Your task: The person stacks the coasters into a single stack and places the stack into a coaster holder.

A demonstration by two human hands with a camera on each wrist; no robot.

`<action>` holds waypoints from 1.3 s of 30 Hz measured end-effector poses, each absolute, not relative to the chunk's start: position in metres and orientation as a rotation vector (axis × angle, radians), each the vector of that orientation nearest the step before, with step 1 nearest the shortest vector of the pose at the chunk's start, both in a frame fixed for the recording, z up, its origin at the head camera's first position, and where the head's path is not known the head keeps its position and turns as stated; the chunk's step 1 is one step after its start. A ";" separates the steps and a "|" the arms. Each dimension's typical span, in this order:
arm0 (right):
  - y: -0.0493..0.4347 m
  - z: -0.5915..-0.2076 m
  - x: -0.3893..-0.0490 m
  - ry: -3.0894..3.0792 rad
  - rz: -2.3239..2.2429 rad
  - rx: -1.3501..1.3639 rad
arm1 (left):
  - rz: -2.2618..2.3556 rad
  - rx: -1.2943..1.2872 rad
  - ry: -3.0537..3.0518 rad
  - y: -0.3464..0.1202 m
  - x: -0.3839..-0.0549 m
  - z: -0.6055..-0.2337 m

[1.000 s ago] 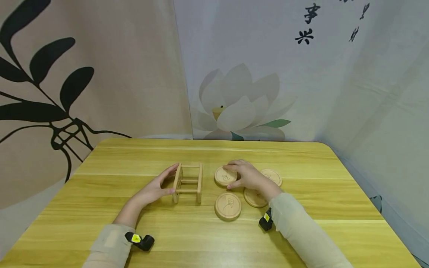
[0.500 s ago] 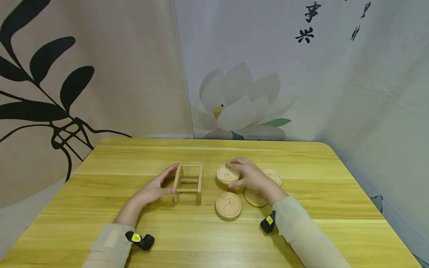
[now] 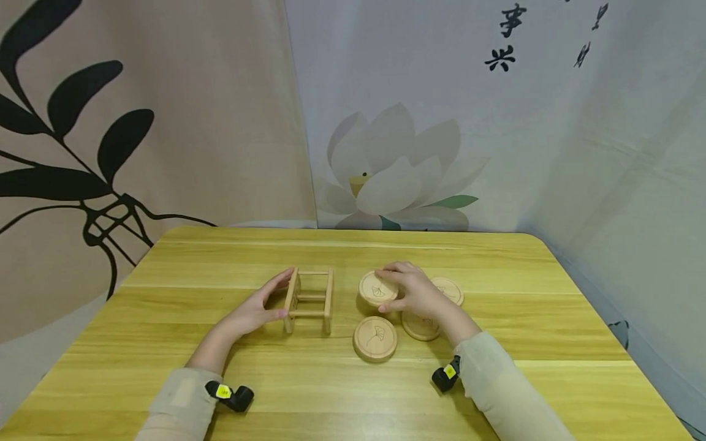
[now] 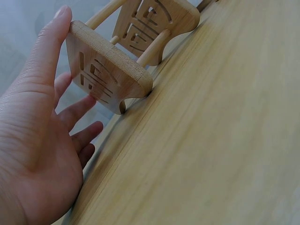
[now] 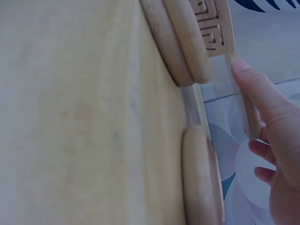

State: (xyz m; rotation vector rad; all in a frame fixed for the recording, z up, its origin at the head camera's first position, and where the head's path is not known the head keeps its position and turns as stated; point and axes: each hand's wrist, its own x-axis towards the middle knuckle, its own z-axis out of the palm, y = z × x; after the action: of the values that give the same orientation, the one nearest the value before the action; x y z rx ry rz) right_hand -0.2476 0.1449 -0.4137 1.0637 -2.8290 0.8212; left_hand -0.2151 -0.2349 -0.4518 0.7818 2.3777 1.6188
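On the yellow wooden table [image 3: 220,343] a small wooden rack [image 3: 310,299] stands a little left of the middle, two carved end panels joined by thin rails. The left hand [image 3: 255,309] rests against the rack's left end panel: in the left wrist view the thumb lies along the panel's top edge and the straight fingers reach behind it, so the hand is spread flat against the wood rather than curled round it.

To the right of the rack lie four round wooden coasters. The right hand [image 3: 415,293] pinches the far left coaster [image 3: 376,288] between thumb and fingers — its edge looks raised off the table, with the thumb on the near rim and the fingers over the far rim. The right wrist view shows a fingertip pressed on that thin disc's edge.

The near left coaster [image 3: 375,338], engraved with a leaf, lies flat just near of the held one, apart from the hand. The near right coaster [image 3: 420,326] sits partly under the right wrist; the far right coaster [image 3: 451,290] shows past the back of the hand.

Both forearms wear pale sleeves, each with a small black device carrying a yellow tag — the left wrist device [image 3: 231,395] and the right wrist device [image 3: 447,376]. Behind the table hang printed backdrops with a black leaf branch [image 3: 72,153] and a pale lotus [image 3: 391,171].
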 end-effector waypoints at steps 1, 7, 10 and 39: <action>0.145 -0.414 -0.246 -2.824 0.836 1.064 | 1.621 0.779 2.374 -0.235 -0.215 -0.452; 0.149 -0.416 -0.239 -2.788 0.887 1.054 | 1.633 0.772 2.356 -0.235 -0.215 -0.450; 0.149 -0.417 -0.237 -2.760 0.885 1.060 | 1.634 0.763 2.356 -0.235 -0.214 -0.450; 0.149 -0.421 -0.206 -2.632 1.000 1.075 | 1.623 0.751 2.361 -0.234 -0.213 -0.448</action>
State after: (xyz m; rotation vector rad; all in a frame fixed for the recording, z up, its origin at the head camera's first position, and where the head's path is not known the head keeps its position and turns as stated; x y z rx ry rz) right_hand -0.2059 0.1486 -0.4206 1.0753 -2.6323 1.0002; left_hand -0.2125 -0.2344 -0.4485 0.7507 2.3605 1.6233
